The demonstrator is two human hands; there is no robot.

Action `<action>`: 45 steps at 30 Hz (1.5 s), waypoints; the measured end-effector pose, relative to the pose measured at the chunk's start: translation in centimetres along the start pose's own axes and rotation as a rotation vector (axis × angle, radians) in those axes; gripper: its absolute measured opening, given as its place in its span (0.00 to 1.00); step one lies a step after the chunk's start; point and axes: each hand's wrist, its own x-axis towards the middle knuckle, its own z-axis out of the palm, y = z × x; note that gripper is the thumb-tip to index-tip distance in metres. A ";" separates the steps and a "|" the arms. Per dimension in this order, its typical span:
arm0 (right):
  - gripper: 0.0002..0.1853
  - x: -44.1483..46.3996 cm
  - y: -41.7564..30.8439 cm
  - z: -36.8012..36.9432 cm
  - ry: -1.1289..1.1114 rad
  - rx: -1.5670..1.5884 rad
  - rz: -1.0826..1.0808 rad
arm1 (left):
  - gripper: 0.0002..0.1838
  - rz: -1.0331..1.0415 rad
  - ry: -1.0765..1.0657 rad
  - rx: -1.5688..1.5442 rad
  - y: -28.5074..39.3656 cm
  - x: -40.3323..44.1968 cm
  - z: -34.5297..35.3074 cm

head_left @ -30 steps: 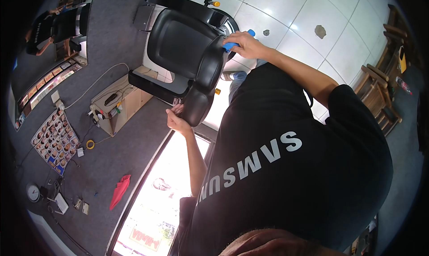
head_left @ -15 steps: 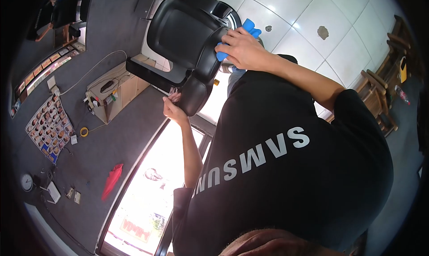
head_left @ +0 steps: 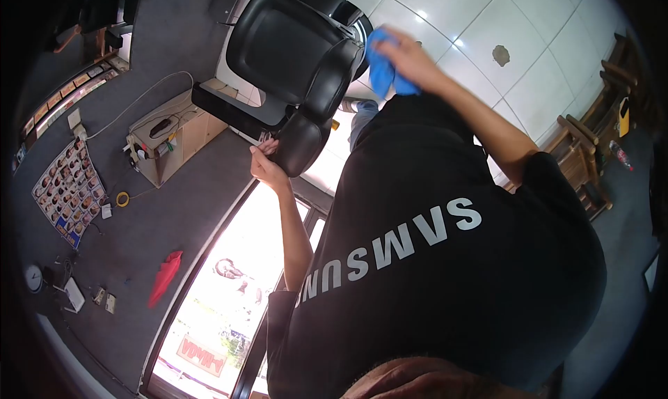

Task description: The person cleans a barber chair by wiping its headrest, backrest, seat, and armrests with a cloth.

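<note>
A black padded barber chair (head_left: pixel 275 47) stands in front of me, its headrest (head_left: pixel 301 148) nearest my body. My left hand (head_left: pixel 266 163) is closed on the left edge of that headrest, with some fingers hidden behind it. Off the right side of the chair's backrest (head_left: pixel 327 82), my right hand (head_left: pixel 403 54) grips a blue cloth (head_left: pixel 381 72). The cloth hangs down from the fingers, and the hand is a little blurred by motion.
A low wooden cabinet (head_left: pixel 184 138) with cables and small items stands by the grey wall at left. A bright glass door (head_left: pixel 209 308) lies below it. Wooden benches (head_left: pixel 581 145) stand at right on the tiled floor (head_left: pixel 466 72).
My right hand has lifted off the chair's backrest and moved right and slightly up with the blue cloth, which now hangs looser. My left hand stays at the headrest.
</note>
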 end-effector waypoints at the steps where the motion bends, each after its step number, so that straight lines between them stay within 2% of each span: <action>1: 0.17 1.0 -1.3 -1.3 0.088 0.220 0.124 | 0.33 -0.004 0.006 -0.005 -0.1 0.0 0.0; 2: 0.20 2.0 -2.1 -2.2 0.176 0.296 0.208 | 0.33 -0.006 0.012 -0.011 -0.2 0.1 0.1; 5: 0.23 4.2 -1.6 -2.3 0.221 0.181 0.278 | 0.33 0.006 0.022 -0.027 -0.6 0.3 0.2; 8: 0.24 6.3 1.9 1.2 0.051 -0.160 -0.055 | 0.33 0.018 0.009 -0.019 -0.4 0.3 0.1; 9: 0.22 4.1 -1.1 3.7 -0.077 -0.160 -0.160 | 0.33 0.021 0.002 -0.015 -0.3 0.2 0.0; 10: 0.18 2.3 -2.8 6.1 -0.092 -0.399 -0.286 | 0.33 0.016 0.004 -0.014 -0.3 0.2 0.0; 11: 0.17 1.4 -1.6 8.6 -0.026 -0.506 -0.685 | 0.33 0.013 0.006 -0.014 -0.3 0.2 0.1; 12: 0.20 -0.4 -2.4 10.1 -0.246 -0.480 -0.682 | 0.33 0.010 0.009 -0.013 -0.4 0.2 0.0; 13: 0.22 -2.3 -2.5 11.6 -0.338 -0.594 -0.846 | 0.33 0.010 0.009 -0.004 -0.5 0.2 -0.1; 14: 0.26 -3.8 -3.0 12.5 -0.432 -0.694 -0.922 | 0.33 0.010 0.011 0.003 -0.8 0.2 -0.1; 17: 0.26 -2.6 -2.9 11.0 -0.413 -0.838 -1.106 | 0.33 0.001 0.006 -0.012 -0.4 0.1 -0.1; 21: 0.29 0.1 0.2 6.7 -0.276 -0.872 -0.987 | 0.32 0.008 0.020 -0.055 -1.0 0.0 -0.1; 23: 0.29 2.5 2.1 5.2 -0.058 -0.785 -0.895 | 0.32 0.014 0.028 -0.070 -0.9 0.1 0.1; 25: 0.27 5.9 5.5 2.8 -0.043 -0.709 -0.536 | 0.33 0.025 0.034 -0.065 -0.8 0.0 0.1; 26: 0.23 8.0 9.2 1.4 -0.137 -0.423 -0.316 | 0.33 0.032 0.037 -0.055 -0.7 0.0 0.2; 29: 0.18 6.1 8.1 4.0 0.092 -0.206 -0.073 | 0.33 0.036 0.049 -0.065 -0.7 0.3 0.3; 30: 0.20 5.5 7.7 5.4 0.165 -0.258 -0.346 | 0.33 0.029 0.052 -0.073 -0.8 0.1 0.3; 33: 0.25 1.5 1.8 7.8 0.081 -0.592 -0.592 | 0.33 0.012 0.037 -0.066 -0.7 0.0 0.2; 36: 0.26 -1.5 -2.1 8.8 -0.174 -0.827 -0.800 | 0.33 0.014 0.028 -0.053 0.0 -0.1 0.2; 39: 0.27 -2.8 -2.4 9.7 -0.467 -0.782 -0.964 | 0.33 0.017 0.022 -0.009 -0.2 0.0 0.1; 43: 0.31 0.1 -0.4 7.2 -0.277 -0.806 -1.065 | 0.34 0.008 0.019 0.002 -0.1 0.0 0.2; 45: 0.31 1.4 1.4 6.5 -0.123 -0.664 -0.957 | 0.34 0.005 0.025 0.010 0.1 -0.2 0.1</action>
